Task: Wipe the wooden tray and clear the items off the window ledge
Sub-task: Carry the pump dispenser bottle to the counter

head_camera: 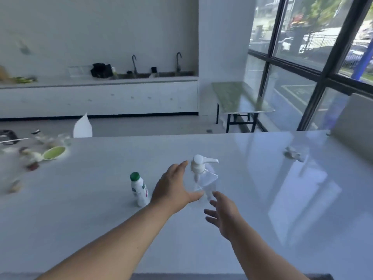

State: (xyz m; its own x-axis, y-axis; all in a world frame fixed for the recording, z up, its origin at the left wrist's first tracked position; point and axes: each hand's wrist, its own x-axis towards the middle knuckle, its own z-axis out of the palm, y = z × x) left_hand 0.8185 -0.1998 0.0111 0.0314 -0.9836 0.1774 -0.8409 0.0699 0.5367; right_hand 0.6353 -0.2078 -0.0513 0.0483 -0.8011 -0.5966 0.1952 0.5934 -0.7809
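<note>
The person's two forearms reach forward over the pale worktop (80,199). Left to right: a green-capped bottle (139,188) stands just beside the left hand (173,188), spread wide, thumb touching the clear pump bottle (203,178). That bottle stands upright between the hands; the right hand (224,215), open, is just short of it.

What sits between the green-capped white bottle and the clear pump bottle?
In the head view, only the left hand lies between the green-capped white bottle and the clear pump bottle.
</note>
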